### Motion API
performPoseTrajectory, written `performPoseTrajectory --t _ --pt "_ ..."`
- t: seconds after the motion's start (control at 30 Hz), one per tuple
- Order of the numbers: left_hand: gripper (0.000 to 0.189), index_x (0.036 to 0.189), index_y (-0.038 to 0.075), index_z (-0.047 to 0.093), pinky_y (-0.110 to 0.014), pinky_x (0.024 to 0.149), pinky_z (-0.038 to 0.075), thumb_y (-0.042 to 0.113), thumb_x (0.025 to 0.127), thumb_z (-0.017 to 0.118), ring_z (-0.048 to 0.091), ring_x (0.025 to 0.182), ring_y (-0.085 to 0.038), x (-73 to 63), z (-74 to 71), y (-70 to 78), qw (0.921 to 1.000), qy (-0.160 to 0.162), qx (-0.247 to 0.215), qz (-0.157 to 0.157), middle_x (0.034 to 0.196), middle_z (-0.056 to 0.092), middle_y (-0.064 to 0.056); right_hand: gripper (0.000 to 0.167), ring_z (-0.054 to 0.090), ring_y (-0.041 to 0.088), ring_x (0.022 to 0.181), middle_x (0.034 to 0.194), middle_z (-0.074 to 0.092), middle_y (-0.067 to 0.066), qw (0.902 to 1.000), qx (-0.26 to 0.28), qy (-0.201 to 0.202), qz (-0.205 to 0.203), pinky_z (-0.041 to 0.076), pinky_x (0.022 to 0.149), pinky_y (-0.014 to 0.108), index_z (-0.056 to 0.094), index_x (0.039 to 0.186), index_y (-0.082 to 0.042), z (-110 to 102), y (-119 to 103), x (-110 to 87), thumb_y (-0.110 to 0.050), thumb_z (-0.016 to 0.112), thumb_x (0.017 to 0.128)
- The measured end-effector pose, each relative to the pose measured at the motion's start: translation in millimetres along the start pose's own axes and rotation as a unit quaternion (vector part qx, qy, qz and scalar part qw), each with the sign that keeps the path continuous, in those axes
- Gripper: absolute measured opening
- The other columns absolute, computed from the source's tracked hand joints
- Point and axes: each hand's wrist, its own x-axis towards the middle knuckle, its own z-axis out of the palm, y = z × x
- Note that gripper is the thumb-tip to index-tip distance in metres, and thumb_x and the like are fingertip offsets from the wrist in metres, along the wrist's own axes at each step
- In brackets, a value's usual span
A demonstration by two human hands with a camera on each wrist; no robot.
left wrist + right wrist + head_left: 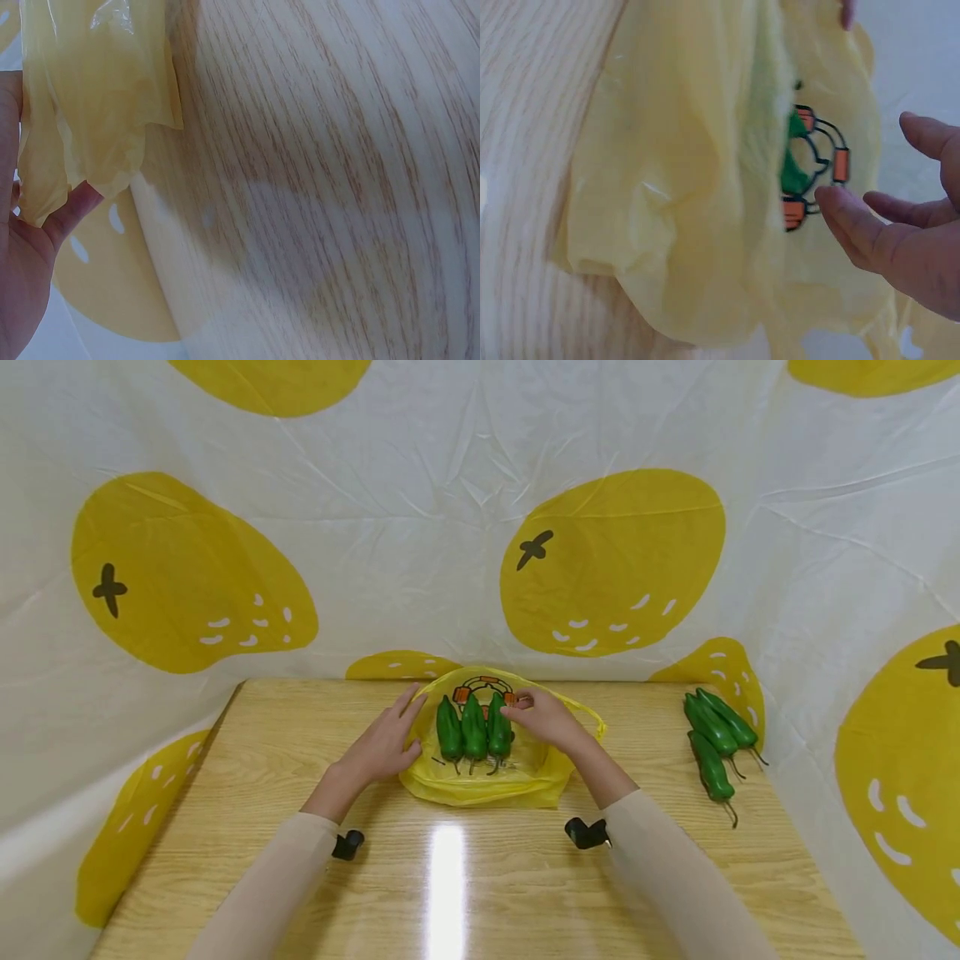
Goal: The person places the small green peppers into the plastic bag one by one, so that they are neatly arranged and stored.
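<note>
A yellow plastic bag (517,789) with an orange-and-black print lies spread on the table. Three green peppers (474,727) sit side by side in its opening, stems toward me. My left hand (381,739) touches the bag's left edge with its fingers extended and thumb apart; in the left wrist view, the thumb (71,214) meets the yellow plastic. Over the bag's right side, beside the rightmost pepper, is my right hand (546,720). The right wrist view shows its fingers (855,225) loosely bent, with nothing between them and the thumb.
Three more green peppers (712,731) lie at the table's right side. The wooden table (510,893) meets a white cloth (420,468) printed with yellow fruit at the back and both sides. Black wrist cameras (585,833) sit near the sleeves.
</note>
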Motion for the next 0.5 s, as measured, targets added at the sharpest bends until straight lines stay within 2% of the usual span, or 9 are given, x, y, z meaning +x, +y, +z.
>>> performPoseTrajectory --t 0.23,0.5 --pt "0.080 0.163 0.002 0.025 -0.055 0.105 0.048 0.013 0.094 0.065 0.058 0.122 -0.041 0.7 1.1 0.6 1.0000 0.000 -0.003 -0.002 0.173 0.012 -0.018 0.068 0.057 0.037 0.131 0.144 0.057 0.018 0.9979 0.038 0.005 -0.052 0.050 0.106 0.052 0.040 0.158 -0.006 -23 1 -20.4 -0.041 0.061 0.103" --pt "0.081 0.163 0.001 0.024 -0.056 0.109 0.046 0.012 0.094 0.065 0.056 0.127 -0.043 0.9 0.9 1.7 1.0000 -0.001 -0.001 0.000 0.172 0.013 -0.020 0.062 0.059 0.036 0.131 0.144 0.056 0.017 0.9910 0.081 0.013 -0.105 0.047 0.109 0.055 0.043 0.156 -0.011 -43 12 -42.9 -0.039 0.061 0.104"
